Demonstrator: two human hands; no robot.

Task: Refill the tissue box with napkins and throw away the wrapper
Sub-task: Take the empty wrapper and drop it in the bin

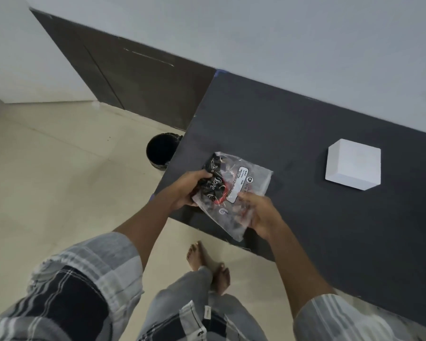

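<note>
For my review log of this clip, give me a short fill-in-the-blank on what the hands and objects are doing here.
1. Both hands, the left hand and the right hand, hold a clear plastic ____.
2. The white box sits on the dark ____, touched by neither hand.
3. The black bin stands on the ____ beside the table.

Missing words: wrapper; table; floor

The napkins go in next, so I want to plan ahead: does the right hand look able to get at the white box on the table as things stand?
Probably yes, once freed. The right hand grips the clear wrapper; bare dark table lies between it and the white box, nothing blocking.
</note>
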